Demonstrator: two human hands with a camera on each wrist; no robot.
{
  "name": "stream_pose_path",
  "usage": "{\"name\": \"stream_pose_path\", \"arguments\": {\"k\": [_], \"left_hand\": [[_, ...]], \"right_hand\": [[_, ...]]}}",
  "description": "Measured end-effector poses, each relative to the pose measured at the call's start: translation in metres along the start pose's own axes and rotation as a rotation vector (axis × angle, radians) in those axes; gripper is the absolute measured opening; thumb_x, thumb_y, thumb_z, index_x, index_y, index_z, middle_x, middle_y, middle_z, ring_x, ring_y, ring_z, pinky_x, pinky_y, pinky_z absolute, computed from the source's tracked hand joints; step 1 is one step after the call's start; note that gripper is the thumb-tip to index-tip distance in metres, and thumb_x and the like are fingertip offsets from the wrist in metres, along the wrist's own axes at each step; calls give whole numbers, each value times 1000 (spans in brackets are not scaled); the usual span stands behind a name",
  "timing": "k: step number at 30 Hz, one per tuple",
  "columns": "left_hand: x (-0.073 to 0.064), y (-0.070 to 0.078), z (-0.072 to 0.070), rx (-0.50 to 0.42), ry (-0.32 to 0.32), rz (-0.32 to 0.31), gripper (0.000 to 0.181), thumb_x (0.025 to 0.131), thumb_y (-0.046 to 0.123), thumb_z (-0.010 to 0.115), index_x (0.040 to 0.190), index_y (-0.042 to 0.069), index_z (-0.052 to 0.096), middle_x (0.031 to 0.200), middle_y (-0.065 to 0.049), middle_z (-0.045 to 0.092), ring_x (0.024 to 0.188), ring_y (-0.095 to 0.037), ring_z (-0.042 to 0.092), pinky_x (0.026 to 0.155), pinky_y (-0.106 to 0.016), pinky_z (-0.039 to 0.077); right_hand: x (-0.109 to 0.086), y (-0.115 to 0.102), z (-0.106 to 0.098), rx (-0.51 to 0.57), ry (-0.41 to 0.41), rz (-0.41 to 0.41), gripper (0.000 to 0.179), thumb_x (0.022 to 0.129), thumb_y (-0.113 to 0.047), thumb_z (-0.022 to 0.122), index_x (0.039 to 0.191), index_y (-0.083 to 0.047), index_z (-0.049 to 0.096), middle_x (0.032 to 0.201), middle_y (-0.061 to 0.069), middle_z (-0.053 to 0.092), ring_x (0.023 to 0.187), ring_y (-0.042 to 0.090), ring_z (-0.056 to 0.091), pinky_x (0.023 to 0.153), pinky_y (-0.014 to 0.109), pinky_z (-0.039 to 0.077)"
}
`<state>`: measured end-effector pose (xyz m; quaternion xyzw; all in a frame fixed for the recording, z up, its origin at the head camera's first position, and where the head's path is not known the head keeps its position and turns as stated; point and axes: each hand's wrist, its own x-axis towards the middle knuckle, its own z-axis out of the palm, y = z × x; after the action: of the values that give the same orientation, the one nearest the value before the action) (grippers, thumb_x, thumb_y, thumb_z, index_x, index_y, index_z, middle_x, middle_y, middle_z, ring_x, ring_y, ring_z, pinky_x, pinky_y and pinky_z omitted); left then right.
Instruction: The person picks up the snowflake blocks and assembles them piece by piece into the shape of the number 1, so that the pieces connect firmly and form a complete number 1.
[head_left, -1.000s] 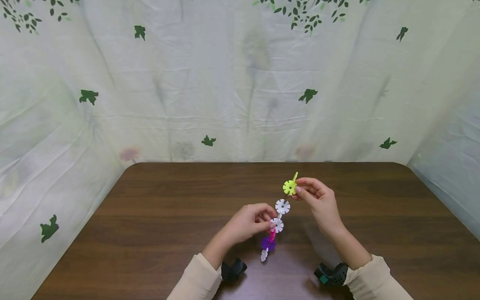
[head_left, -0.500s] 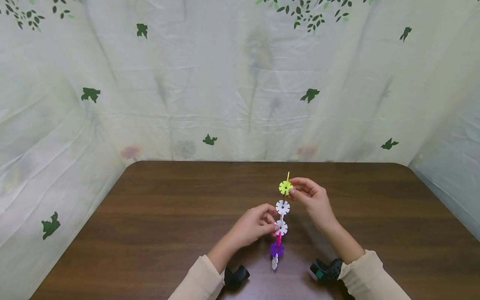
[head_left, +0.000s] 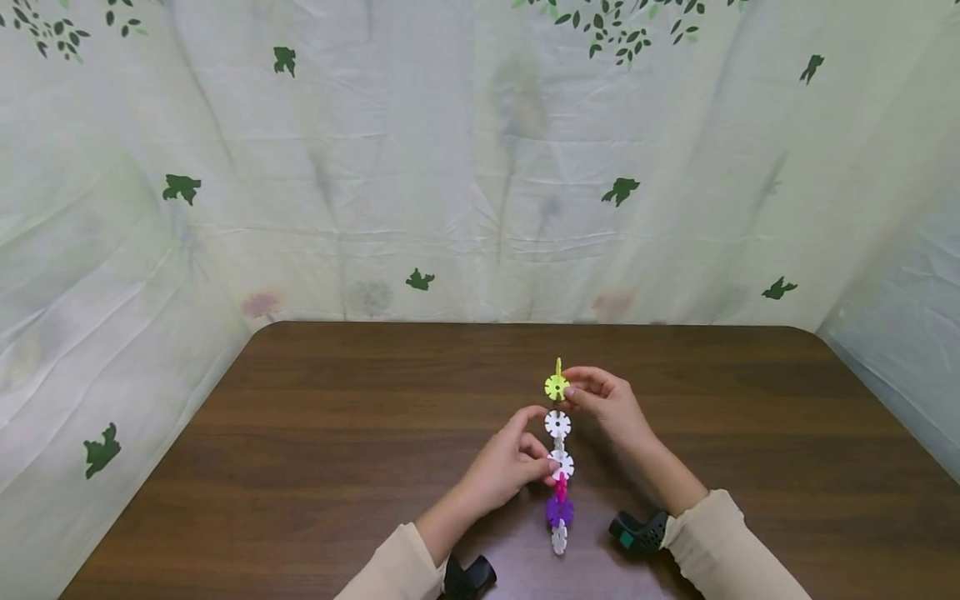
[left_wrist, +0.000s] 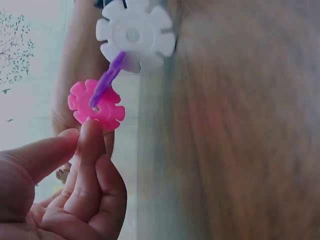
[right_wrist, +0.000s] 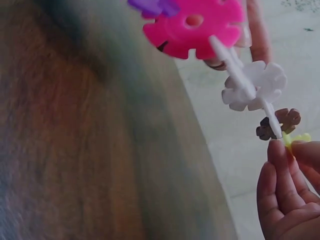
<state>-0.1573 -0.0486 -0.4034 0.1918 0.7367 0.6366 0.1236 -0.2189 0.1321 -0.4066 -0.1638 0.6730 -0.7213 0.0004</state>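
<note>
A chain of slotted, flower-shaped plastic discs (head_left: 558,423) is stretched nearly straight between my two hands above the table. At its far end my right hand (head_left: 609,410) pinches a yellow disc (head_left: 555,388) between thumb and fingers; another yellow disc, edge-on, sticks up beyond it. A brown disc (right_wrist: 290,119) sits between the yellow and white ones in the right wrist view. My left hand (head_left: 504,465) pinches a white disc (head_left: 564,465) lower down. Below that hand hang a pink disc (left_wrist: 111,114), a purple disc (left_wrist: 107,80) and an end white disc (left_wrist: 152,30).
The brown wooden table (head_left: 360,400) spreads out under both hands. Behind it hangs a pale curtain (head_left: 450,167) with green bird and leaf prints. A black wrist device (head_left: 471,577) is at the left sleeve, another black wrist device (head_left: 639,533) at the right.
The right hand has moved left and slightly nearer with the yellow disc. The chain has swung from slanted to almost straight, its near end shifting right and nearer. The left hand keeps its pinch.
</note>
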Motion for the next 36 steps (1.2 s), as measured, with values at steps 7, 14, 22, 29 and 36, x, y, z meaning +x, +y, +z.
{"name": "stream_pose_path", "arguments": {"k": [7, 14, 22, 29, 36], "left_hand": [[-1, -3, 3, -11, 6, -20, 61, 79, -3, 64, 131, 5, 33, 71, -9, 61, 62, -23, 63, 44, -23, 38], [-2, -8, 3, 48, 0, -42, 57, 79, 2, 66, 128, 4, 36, 70, -7, 61, 59, -15, 61, 42, -22, 36], [-1, -12, 4, 74, 6, -69, 56, 77, -1, 67, 125, -3, 37, 69, -6, 62, 59, -15, 61, 53, -23, 45], [-3, -13, 5, 96, -3, -74, 55, 77, 1, 67, 123, -4, 37, 67, -3, 61, 56, -13, 60, 48, -21, 41], [-2, -14, 5, 108, -5, -77, 56, 78, 0, 66, 125, -6, 36, 69, -6, 62, 55, -18, 60, 47, -22, 41]], "right_hand": [[0, 10, 1, -23, 10, 62, 30, 84, 1, 59, 110, 14, 52, 85, 13, 64, 70, 14, 63, 66, 29, 50], [-1, 18, -2, -55, -21, 108, 29, 84, 2, 58, 109, 14, 52, 79, 10, 62, 62, 12, 59, 57, 25, 48], [-1, 23, -3, -163, -56, 190, 27, 83, -2, 61, 108, 9, 55, 78, 7, 61, 52, 11, 48, 45, 21, 40], [-1, 22, 0, -224, -94, 191, 25, 83, -1, 61, 105, 10, 56, 72, 8, 57, 48, 9, 44, 41, 20, 36], [-7, 1, 7, -254, -111, 183, 22, 83, 5, 58, 102, 15, 55, 70, 12, 54, 46, 9, 41, 40, 19, 35]]}}
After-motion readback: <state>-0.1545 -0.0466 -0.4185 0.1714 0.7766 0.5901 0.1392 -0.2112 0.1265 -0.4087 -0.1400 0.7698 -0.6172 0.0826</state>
